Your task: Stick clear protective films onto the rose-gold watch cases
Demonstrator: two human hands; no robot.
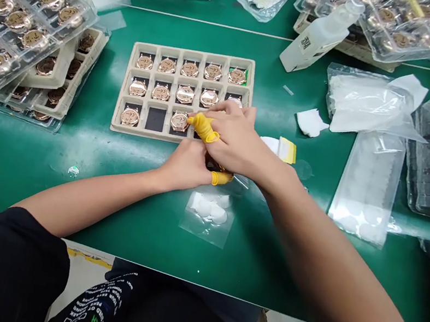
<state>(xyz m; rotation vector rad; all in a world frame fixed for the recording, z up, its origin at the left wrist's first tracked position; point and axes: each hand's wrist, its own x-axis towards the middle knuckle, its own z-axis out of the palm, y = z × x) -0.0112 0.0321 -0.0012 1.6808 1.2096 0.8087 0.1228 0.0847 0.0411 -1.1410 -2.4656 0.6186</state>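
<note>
A beige tray (pixel 120 97) holds rose-gold watch cases, such as the watch case (pixel 161 91) in its middle row, lying with engraved backs up. One front-row compartment (pixel 155 119) is bare black. At the tray's front edge my left hand (pixel 187 164) is closed, a yellow finger cot on one digit, around a dark, gold-edged watch case (pixel 216 166) that is mostly hidden. Over it lies my right hand (pixel 230 136), fingers curled; its yellow finger cots are beside the front-row watch case (pixel 179 121). What the right fingers hold is covered.
Stacked trays of watch cases stand left (pixel 27 19) and back right (pixel 408 28). A plastic bottle (pixel 317 37) stands behind the tray. White round pads (pixel 209 207) lie on a clear bag in front; plastic bags (pixel 367 182) lie to the right.
</note>
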